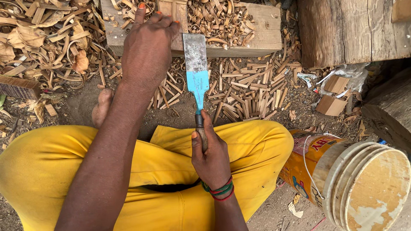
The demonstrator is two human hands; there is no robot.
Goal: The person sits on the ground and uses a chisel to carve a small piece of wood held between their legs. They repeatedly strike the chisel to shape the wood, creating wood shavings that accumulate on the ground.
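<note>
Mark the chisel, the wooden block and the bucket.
chisel (197, 72), head view, middle of the blade.
wooden block (265, 40), head view, bare right end.
bucket (306, 169), head view, orange side wall.
</note>
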